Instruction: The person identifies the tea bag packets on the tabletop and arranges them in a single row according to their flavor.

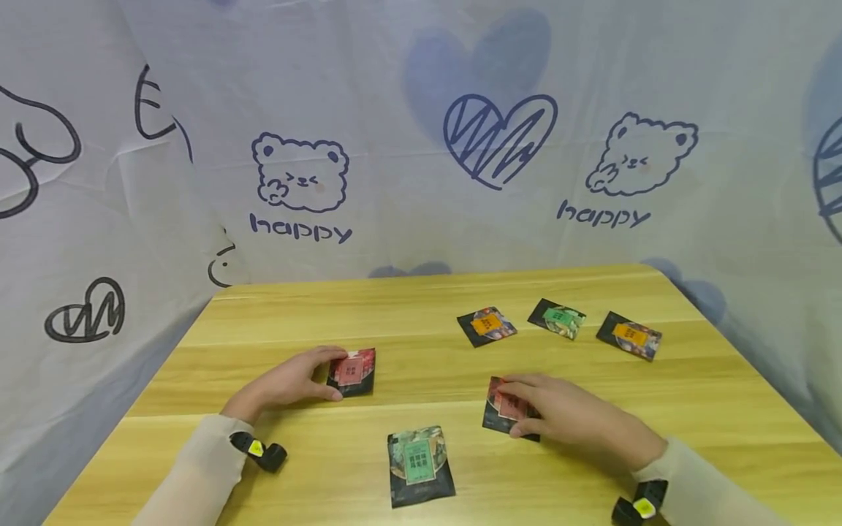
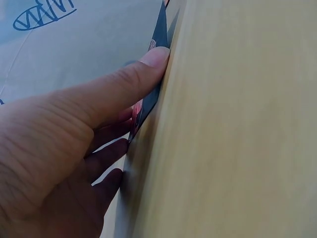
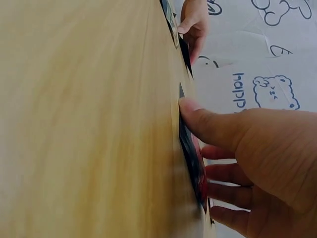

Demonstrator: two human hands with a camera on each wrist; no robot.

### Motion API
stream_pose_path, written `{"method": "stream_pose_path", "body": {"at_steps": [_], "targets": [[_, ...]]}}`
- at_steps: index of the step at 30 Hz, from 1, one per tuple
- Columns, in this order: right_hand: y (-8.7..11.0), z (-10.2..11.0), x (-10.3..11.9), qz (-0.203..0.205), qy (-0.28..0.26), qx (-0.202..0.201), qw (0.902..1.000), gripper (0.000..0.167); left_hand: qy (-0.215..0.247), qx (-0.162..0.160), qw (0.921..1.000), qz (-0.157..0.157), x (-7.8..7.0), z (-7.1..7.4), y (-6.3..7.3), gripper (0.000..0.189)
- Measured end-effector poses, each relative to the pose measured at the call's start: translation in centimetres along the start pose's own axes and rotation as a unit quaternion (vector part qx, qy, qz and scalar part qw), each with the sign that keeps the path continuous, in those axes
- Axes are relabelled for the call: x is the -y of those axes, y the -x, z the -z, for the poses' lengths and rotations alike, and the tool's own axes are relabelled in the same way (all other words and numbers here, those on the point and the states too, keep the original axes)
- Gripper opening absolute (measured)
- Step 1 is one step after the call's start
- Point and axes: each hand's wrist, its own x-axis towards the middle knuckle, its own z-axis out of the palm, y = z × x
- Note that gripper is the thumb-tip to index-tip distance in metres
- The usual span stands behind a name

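Observation:
Two flat black sachets with red labels lie on the table, one under each hand. My left hand grips the left red-labelled sachet by its left side, thumb at the near corner and fingers at the far one. To the right, my right hand holds the other red-labelled sachet, its thumb on the near edge and its fingers over the top, covering part of the label. Between the hands and closer to me is a green-labelled sachet, touched by neither hand. In the right wrist view, the right thumb and fingers span the sachet.
Toward the back right of the wooden table lie an orange-labelled sachet, a second green-labelled sachet and another orange-labelled one. A white cloth with drawn bears and hearts hangs behind and beside the table.

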Motion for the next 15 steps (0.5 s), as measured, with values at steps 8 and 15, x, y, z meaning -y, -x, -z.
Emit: {"method": "stream_pose_path", "body": {"at_steps": [8, 15], "targets": [[0.14, -0.42, 0.3, 0.008, -0.006, -0.003, 0.9999, 0.069, 0.01, -0.005, 0.9999, -0.008, 0.66, -0.49, 0.09, 0.083], [-0.22, -0.62, 0.11, 0.002, -0.003, 0.003, 1.0, 0.071, 0.014, -0.007, 0.9998, -0.009, 0.6, -0.4, -0.08, 0.083]]}}
